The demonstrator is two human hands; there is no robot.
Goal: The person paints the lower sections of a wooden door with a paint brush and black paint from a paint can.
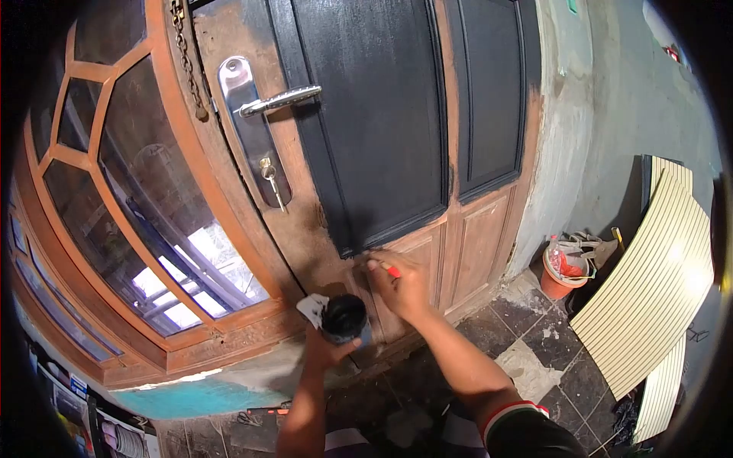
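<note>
"Two hands show; what does each hold?"

"The left hand (333,351) grips a round, black-filled container (343,316). The right hand (403,287) pinches a slim, red-ended tool (393,272)."

"Where?"

"Tool by the lower corner of the black rectangular door panel (378,122); container below it, near the brown wooden door (477,252)."
</note>
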